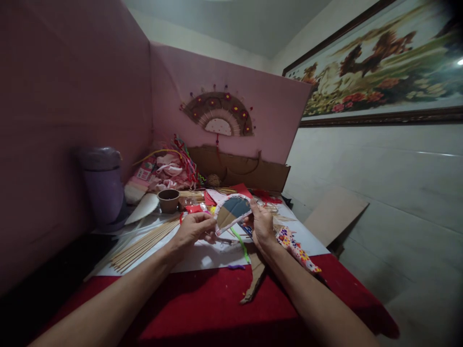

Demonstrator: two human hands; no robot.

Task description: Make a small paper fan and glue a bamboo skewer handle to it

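Observation:
Between my hands, above the table, is a half-round cardboard piece (231, 212), brown and dark on the face toward me, with a pale pink fabric edge folded round its rim. My left hand (197, 228) pinches its lower left corner. At its right end, my right hand (261, 222) grips the edge with the thumb on top. Below them lie a bright green fuzzy strip (240, 245), a purple strip (236, 267) and a torn cardboard scrap (255, 277). Flower-patterned fabric (297, 249) lies beside my right forearm.
Thin wooden sticks (142, 245) lie on the white sheet at left, near a brown cup (169, 201) and a purple lidded bin (103, 190). Pink cloth and coloured strips (171, 168) are heaped behind. A decorated fan (220, 113) hangs on the pink panel. Red cloth (202, 308) covers the front.

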